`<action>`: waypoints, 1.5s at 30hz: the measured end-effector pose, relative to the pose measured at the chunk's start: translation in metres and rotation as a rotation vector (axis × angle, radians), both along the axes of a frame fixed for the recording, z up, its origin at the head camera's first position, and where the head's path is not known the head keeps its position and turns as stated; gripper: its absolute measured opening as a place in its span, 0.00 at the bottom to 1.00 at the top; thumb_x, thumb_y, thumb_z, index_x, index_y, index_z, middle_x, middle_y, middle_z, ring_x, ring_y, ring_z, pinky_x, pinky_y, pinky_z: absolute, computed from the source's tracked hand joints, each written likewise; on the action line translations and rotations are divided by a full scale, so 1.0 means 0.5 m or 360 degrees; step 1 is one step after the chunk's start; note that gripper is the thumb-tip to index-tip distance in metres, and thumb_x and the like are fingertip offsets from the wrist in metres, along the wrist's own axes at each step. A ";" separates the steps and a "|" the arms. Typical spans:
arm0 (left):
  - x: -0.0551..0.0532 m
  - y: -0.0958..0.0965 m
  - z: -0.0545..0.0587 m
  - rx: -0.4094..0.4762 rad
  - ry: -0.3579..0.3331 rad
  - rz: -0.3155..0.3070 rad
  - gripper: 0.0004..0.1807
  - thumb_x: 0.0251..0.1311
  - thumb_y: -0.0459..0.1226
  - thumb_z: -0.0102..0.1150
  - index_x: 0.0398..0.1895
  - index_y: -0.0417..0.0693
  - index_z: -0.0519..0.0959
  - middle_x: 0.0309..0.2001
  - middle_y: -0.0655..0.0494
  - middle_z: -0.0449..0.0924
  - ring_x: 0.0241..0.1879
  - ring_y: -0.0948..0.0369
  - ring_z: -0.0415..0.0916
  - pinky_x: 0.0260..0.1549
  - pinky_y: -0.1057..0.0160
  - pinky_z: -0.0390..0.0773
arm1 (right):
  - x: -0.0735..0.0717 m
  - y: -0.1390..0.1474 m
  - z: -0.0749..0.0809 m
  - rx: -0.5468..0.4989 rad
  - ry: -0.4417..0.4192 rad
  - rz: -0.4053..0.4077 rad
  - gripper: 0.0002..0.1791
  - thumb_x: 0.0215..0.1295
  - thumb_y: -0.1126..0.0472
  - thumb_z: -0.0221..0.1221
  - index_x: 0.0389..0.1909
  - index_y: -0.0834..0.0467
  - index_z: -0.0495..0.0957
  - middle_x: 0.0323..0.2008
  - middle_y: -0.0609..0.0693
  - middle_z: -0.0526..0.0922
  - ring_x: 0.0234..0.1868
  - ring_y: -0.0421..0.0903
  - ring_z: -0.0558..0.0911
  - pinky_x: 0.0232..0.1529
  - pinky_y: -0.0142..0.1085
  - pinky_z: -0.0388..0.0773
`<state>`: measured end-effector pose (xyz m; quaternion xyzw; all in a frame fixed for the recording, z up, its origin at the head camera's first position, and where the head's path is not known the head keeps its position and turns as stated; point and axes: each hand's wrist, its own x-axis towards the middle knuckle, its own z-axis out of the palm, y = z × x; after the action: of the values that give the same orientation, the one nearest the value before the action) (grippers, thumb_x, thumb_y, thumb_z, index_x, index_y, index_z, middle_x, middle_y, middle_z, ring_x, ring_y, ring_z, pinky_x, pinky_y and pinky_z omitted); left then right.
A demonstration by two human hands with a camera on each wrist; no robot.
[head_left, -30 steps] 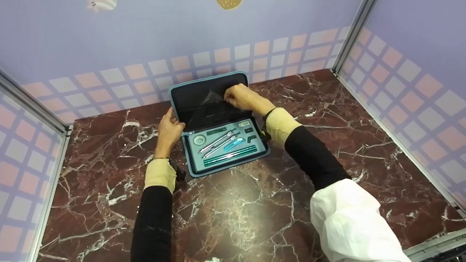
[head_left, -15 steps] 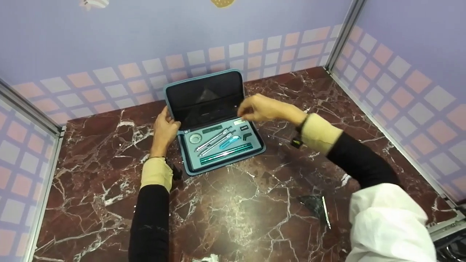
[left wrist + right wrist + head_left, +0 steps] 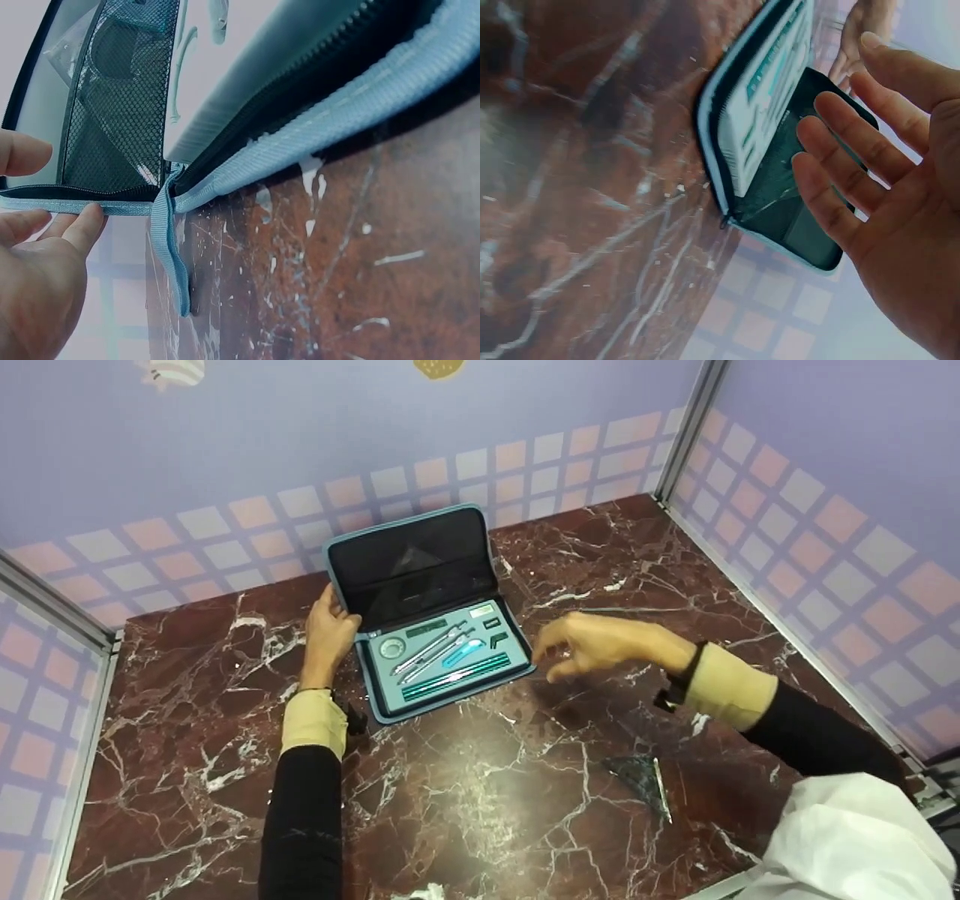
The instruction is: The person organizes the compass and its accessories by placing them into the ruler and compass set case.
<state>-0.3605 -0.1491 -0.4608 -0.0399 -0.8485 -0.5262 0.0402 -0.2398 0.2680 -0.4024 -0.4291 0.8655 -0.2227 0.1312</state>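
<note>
A blue zip-up stationery case [image 3: 442,709] lies unfolded on the marbled table, its black-lined lid [image 3: 411,559] raised toward the back wall. My left hand [image 3: 330,634] grips the lid's left edge; in the left wrist view its thumb and fingers are on either side of the zipped rim. In the tray are green pencils [image 3: 457,677], silver compasses [image 3: 433,650], a light-blue tool [image 3: 463,653], a white ring-shaped piece [image 3: 391,648] and small black pieces. Just off the case's front right corner, my right hand [image 3: 600,645] holds nothing, fingers spread and loosely bent.
A dark see-through triangular piece [image 3: 643,784] with one bright edge lies on the table at the right front. A clear triangular shape [image 3: 415,559] shows in the lid's mesh pocket. Tiled-pattern walls [image 3: 802,495] enclose the back and sides. Something white [image 3: 427,892] sits at the front edge.
My right hand has withdrawn from the lid pocket, moving right and toward me past the case's corner. The dark triangular piece has come into sight from behind the sleeve. My left hand keeps its grip.
</note>
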 end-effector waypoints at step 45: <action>0.005 0.005 -0.004 0.0035 0.0024 0.0026 0.43 0.60 0.29 0.55 0.81 0.35 0.53 0.73 0.32 0.62 0.72 0.44 0.65 0.69 0.53 0.67 | 0.245 0.053 -0.104 0.0510 0.0343 0.0014 0.37 0.49 0.55 0.79 0.60 0.60 0.78 0.48 0.52 0.78 0.49 0.50 0.80 0.54 0.44 0.81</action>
<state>-0.3581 -0.1467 -0.4628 -0.0365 -0.8425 -0.5349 0.0512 -0.1171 0.2944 -0.4546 -0.4280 0.8969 -0.0343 0.1054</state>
